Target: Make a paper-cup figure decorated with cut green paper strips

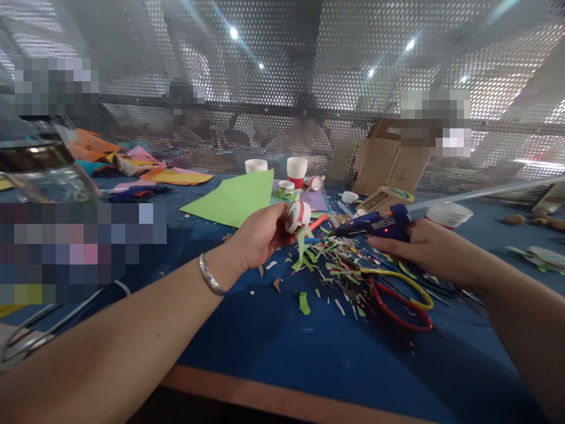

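Observation:
My left hand (265,235), with a silver bracelet at the wrist, grips a small cut-down paper cup (299,216) with a red band. Green paper strips (302,247) hang from its lower side. My right hand (435,244) is wrapped round a dark blue hot glue gun (388,224), its nozzle pointing left towards the cup, a little apart from it. A long clear glue stick (477,191) juts from the back of the gun, and a small red light glows on its body. Scissors with red and yellow handles (404,321) lie below it.
Paper scraps (335,265) litter the blue table (282,353). Green paper (238,197) and stacked paper cups (297,168) lie beyond my left hand. A cardboard box (388,159) stands behind; more cups (448,213) are at right. Another glue gun (141,192) lies left, near a person.

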Demonstrator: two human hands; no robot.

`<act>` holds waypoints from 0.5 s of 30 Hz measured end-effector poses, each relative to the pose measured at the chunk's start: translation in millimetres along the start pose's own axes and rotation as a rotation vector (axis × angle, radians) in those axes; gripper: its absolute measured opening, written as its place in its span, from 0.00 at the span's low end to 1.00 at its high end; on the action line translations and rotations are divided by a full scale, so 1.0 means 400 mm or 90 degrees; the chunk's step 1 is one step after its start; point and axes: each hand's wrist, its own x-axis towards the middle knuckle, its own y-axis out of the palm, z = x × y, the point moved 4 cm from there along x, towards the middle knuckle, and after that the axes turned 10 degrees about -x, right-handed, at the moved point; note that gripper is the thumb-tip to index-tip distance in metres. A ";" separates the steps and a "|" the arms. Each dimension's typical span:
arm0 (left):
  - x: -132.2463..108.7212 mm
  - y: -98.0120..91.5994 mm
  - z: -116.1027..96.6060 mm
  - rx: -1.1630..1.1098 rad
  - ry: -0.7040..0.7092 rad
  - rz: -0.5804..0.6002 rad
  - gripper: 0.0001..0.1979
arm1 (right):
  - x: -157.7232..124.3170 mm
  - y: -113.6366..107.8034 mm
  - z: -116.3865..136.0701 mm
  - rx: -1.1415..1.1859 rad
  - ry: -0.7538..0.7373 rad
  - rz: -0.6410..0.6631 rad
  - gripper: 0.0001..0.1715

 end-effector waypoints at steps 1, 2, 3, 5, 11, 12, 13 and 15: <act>-0.001 0.001 -0.001 0.002 0.006 0.006 0.11 | 0.005 0.006 -0.011 0.015 0.036 0.030 0.32; -0.001 0.002 0.000 0.006 0.011 0.015 0.12 | 0.010 0.012 -0.023 0.024 0.071 0.054 0.31; -0.001 0.002 0.000 0.013 0.016 0.023 0.12 | 0.015 0.018 -0.035 0.025 0.104 0.069 0.32; -0.001 0.001 0.003 0.031 0.024 0.039 0.12 | 0.024 0.025 -0.054 0.015 0.133 0.073 0.33; -0.001 0.002 0.004 0.071 0.034 0.056 0.14 | 0.037 0.039 -0.096 -0.019 0.168 0.095 0.32; -0.002 0.003 0.003 0.072 0.033 0.057 0.14 | 0.038 0.038 -0.099 -0.032 0.170 0.092 0.32; -0.003 0.005 0.003 0.072 0.032 0.056 0.15 | 0.038 0.037 -0.100 -0.049 0.171 0.089 0.32; -0.004 0.006 0.002 0.071 0.031 0.056 0.15 | 0.038 0.035 -0.100 -0.089 0.169 0.091 0.33</act>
